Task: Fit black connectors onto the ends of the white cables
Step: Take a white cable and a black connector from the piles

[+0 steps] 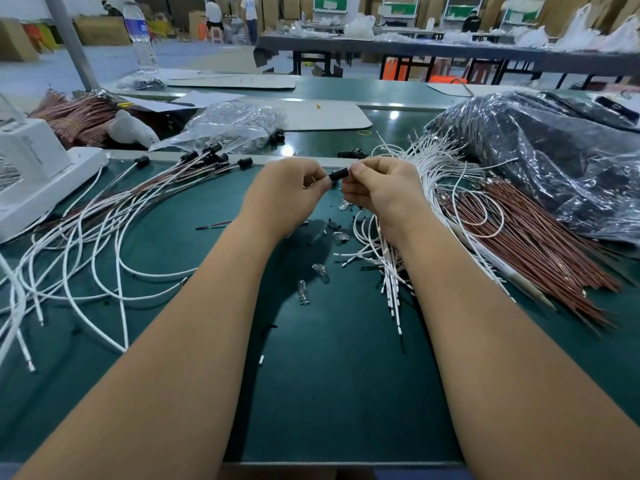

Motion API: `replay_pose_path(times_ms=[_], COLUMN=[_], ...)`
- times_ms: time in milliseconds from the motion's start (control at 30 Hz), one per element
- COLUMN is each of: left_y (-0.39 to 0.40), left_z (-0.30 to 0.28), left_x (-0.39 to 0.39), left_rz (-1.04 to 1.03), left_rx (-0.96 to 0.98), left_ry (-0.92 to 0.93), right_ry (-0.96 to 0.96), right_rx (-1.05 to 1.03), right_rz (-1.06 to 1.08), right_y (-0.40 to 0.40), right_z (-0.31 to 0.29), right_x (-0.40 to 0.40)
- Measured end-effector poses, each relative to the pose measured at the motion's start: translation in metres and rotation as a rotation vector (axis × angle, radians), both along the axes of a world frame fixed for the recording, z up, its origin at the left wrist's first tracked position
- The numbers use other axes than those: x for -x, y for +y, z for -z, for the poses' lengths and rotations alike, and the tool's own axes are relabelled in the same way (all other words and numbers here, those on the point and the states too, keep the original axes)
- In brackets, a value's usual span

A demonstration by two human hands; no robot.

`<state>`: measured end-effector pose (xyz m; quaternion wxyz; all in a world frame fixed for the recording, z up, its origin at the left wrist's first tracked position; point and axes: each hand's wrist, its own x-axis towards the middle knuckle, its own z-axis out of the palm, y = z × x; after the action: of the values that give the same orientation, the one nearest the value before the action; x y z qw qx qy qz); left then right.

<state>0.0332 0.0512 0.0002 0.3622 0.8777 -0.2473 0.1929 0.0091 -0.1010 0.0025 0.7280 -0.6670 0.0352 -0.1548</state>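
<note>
Black connector held between my two hands above the counter point(329, 393).
My left hand point(287, 188) and right hand point(377, 187) each pinch one end of the black connector point(337, 174); its long axis runs left–right, equally near both.

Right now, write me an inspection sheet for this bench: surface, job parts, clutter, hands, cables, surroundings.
Surface: green bench mat, strewn with small bits.
Job's things: black connector held between both hands; finished cables with black connectors lie to the left.
Clutter: small clear glass bulbs, clear plastic bag, large bag of dark parts, white device.
Grippers: left hand and right hand both pinch the connector.
Cables: loose white cables fanned on the right; reddish-brown wires beside them.
Surroundings: water bottle, other tables, cardboard boxes, people at the back.
</note>
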Motion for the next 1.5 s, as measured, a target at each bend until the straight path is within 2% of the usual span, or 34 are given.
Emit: replay_pose_path(times_ms=[333, 533, 733, 867, 1200, 1500], left_y=[-0.003, 0.002, 0.001, 0.000, -0.002, -0.003], left_z=[0.002, 0.005, 0.007, 0.009, 0.009, 0.007], left_x=[0.001, -0.002, -0.001, -0.001, 0.001, 0.002], left_rz=[0.061, 0.057, 0.049, 0.045, 0.066, 0.048], left_rx=[0.083, 0.129, 0.131, 0.147, 0.165, 0.117], left_ry=[0.034, 0.039, 0.069, 0.116, 0.055, 0.044], right_ry=[-0.063, -0.039, -0.070, -0.086, -0.106, -0.111], right_rx=[-0.013, -0.036, 0.060, 0.043, -0.028, 0.123], right_rz=[-0.076, -0.114, -0.058, -0.026, -0.060, 0.017], right_y=[0.000, 0.000, 0.002, 0.001, 0.000, -0.002], right_z=[-0.002, -0.003, -0.001, -0.002, -0.003, -0.001], right_x=[0.003, 0.002, 0.004, 0.003, 0.004, 0.003])
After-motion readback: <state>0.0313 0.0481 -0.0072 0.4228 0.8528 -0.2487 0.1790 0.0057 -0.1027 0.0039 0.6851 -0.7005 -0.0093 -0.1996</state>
